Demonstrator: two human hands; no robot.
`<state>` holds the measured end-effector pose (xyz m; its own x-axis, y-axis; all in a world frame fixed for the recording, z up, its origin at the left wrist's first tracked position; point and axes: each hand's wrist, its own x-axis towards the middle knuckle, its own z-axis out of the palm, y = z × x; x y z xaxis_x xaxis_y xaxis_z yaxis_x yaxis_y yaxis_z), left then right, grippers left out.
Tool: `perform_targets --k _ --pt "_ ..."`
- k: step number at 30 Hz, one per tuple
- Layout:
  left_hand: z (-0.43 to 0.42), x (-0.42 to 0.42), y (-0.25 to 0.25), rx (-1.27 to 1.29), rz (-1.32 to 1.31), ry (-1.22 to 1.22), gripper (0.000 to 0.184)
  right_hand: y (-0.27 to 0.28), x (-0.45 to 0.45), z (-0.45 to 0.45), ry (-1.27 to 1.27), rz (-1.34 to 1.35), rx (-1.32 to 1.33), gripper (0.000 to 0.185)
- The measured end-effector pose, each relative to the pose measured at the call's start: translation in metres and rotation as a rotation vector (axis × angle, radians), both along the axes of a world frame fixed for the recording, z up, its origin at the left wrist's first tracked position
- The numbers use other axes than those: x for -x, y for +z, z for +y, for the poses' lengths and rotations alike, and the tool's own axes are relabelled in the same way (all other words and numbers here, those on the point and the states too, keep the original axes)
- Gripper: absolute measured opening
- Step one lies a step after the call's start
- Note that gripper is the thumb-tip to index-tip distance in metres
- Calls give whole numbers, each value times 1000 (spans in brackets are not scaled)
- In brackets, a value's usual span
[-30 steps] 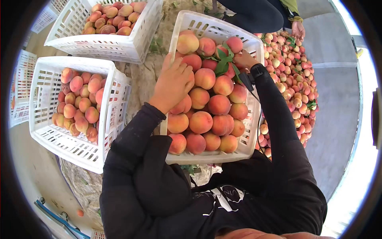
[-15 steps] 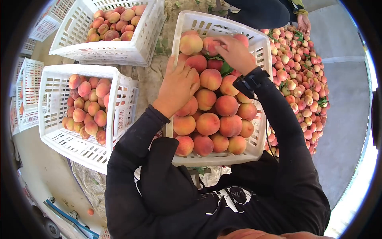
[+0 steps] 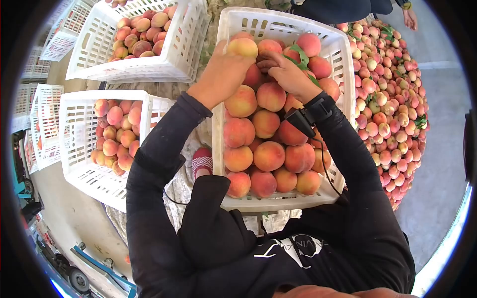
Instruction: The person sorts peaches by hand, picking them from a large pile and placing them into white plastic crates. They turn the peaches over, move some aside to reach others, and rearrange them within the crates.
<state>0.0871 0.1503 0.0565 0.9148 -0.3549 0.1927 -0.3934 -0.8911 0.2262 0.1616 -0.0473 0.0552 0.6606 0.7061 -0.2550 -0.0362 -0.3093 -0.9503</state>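
In a white plastic crate (image 3: pixel 226 30) in front of me lie rows of large red and yellow peaches (image 3: pixel 269 156). My left hand (image 3: pixel 223 74) is at the crate's far left, its thumb and fingers closed around a yellowish peach (image 3: pixel 243 47). Close beside it, my right hand (image 3: pixel 288 74) reaches over the fruit with its fingers bent and slightly apart, and no peach shows in it. Its fingertips are near a red peach (image 3: pixel 252 75). Green leaves (image 3: pixel 299 53) lie among the peaches right of that hand.
Two more crates of peaches stand to the left, one nearer (image 3: pixel 102 94) and one farther (image 3: pixel 181 59). A large heap of peaches (image 3: pixel 387 114) spreads to the right. Another person's hand (image 3: pixel 410 20) hangs beyond it. Stacked crates (image 3: pixel 47 124) line the far left.
My right hand has drawn back toward me, uncovering peaches and leaves at the far right. My left hand has closed on the yellowish peach. The view has shifted slightly.
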Motion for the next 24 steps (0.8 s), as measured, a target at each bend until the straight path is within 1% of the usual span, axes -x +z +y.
perform_targets --k 1,2,4,5,7,8,10,11,13,14,16,17,19,20,21,22,23,24 --pt "0 -3 -3 69 -11 -51 34 2 2 0 -15 54 -30 60" --pt "-3 -6 -11 63 -7 -54 34 0 3 0 -19 58 -36 60" --pt "-12 -11 -22 106 -104 -138 41 -2 3 -1 -43 25 -68 61" --pt "-13 -12 -27 107 -102 -143 41 -6 1 -3 -47 27 -68 61" --pt "-16 -13 -13 22 36 -97 48 -10 -8 -6 -29 50 -35 62" --pt "-17 -14 -14 20 34 -102 48 -10 -12 -9 -34 48 -37 62" --pt "-17 -13 -18 24 -31 -138 44 1 -16 -9 -106 233 -7 54" --pt "-16 -14 -20 23 -34 -139 44 3 -17 -6 -107 230 -8 54" --pt "-20 -15 -21 -104 51 -126 33 6 -19 -2 -71 41 143 44" --pt "-20 -15 -22 -97 48 -125 33 6 -22 -2 -71 39 150 44" --pt "-21 -14 -24 -36 -52 -139 24 5 -35 -6 -151 -473 432 36" --pt "-21 -14 -28 -27 -52 -135 24 4 -42 -8 -146 -474 440 36" --pt "-21 -16 -36 -14 -233 -173 18 7 -52 -11 -47 -730 320 36" --pt "-21 -16 -39 -10 -237 -173 18 7 -57 -11 34 -827 363 46" --pt "-22 -17 -39 -57 -164 -158 16 6 -59 -10 34 -831 367 46" --pt "-23 -17 -39 -105 -90 -147 14 1 -60 -7 121 -866 469 53" --pt "-21 -17 -39 -105 -93 -153 14 -6 -60 -5 206 -896 572 61" --pt "-17 -16 -36 -95 -79 -180 14 -28 -68 -7 236 -1037 561 73"
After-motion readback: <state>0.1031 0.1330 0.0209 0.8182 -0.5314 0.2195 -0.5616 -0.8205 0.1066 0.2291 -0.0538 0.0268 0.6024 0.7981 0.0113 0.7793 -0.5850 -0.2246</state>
